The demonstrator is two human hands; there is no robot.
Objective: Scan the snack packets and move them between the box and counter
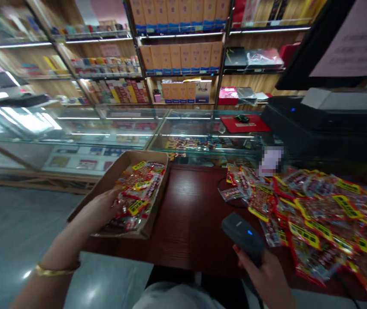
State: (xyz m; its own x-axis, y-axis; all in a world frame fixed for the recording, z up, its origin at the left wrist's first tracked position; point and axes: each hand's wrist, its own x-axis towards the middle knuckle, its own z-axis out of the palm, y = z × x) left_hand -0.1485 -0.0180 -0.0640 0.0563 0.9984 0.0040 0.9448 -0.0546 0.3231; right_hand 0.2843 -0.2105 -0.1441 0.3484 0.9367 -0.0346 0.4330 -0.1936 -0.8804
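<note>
My left hand [105, 207] reaches over the near left wall of an open cardboard box [149, 227], its fingertips among red and yellow snack packets [140, 189]. Whether those fingers grip a packet is hidden. A gold bracelet circles that wrist. In my right hand [265, 270] is a dark handheld barcode scanner [243, 234] with a blue light on top, fingers wrapped round its handle. The scanner is held above the brown table [189, 201]. Right beside it spreads a heap of similar clear, red and yellow packets [328, 214].
Glass display counters [122, 124] run behind the table. A black machine [325, 124] stands at the right under a dark monitor [325, 43]. On the glass lies a red mat [245, 123] with a mouse. Shelves of boxed goods [180, 58] line the wall. A dark cable loops beside the heap.
</note>
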